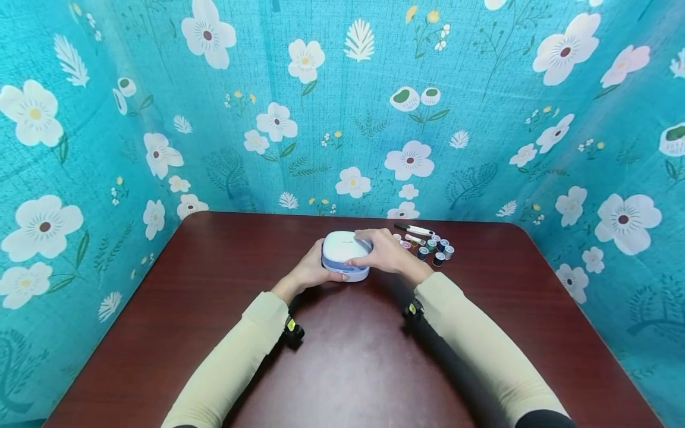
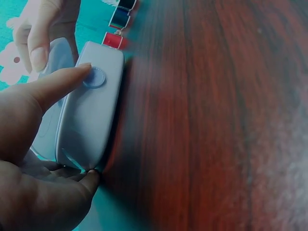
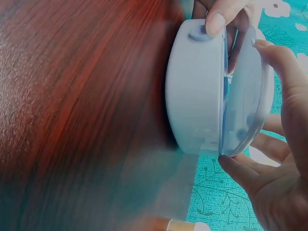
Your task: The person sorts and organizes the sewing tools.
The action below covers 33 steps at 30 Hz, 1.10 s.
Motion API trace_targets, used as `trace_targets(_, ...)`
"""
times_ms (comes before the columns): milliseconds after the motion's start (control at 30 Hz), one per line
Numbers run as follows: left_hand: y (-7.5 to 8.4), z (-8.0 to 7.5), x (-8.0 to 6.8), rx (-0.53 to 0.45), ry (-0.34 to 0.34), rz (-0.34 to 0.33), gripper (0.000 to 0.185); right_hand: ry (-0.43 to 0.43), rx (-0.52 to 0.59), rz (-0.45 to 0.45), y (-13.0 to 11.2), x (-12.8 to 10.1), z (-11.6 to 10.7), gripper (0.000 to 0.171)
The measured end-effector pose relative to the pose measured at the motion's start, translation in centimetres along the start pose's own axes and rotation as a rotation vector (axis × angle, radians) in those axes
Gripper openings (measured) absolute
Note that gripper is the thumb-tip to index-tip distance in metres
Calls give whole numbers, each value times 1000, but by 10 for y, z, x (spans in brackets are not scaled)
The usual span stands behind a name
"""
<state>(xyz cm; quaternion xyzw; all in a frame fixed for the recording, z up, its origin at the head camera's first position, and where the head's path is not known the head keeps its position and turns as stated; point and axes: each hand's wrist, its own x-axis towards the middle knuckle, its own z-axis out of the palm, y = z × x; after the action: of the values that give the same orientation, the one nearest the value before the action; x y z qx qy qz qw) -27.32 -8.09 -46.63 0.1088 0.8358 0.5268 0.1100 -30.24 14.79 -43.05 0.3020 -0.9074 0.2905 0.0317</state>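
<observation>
A small white and lilac plastic sewing box sits on the table, held between both hands. My left hand grips its base from the left side. In the left wrist view, the left thumb lies on the round button at the front. My right hand holds the translucent lid from above and the right, thumb at the front and fingers on the far side. A narrow gap shows between lid and base in the right wrist view. What lies inside is hidden.
Several thread spools stand in a cluster to the right of the box. Behind them lies a slim black-and-white tool. The dark red wooden table meets a blue floral curtain at its back edge.
</observation>
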Motion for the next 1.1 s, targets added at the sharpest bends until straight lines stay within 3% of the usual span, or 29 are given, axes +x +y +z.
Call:
trace_targets(233,-1,-3,-1,-8,-5,51,109,14,12,-21,-2,0,2,67)
trace_targets(633,-2,-11,5,102,-50,61,116,9,-5,23,-4,6,-4,60)
trace_targets(1100,-3,-7,4,58,-55,78,117,44,58,36,-2,6,-10,51)
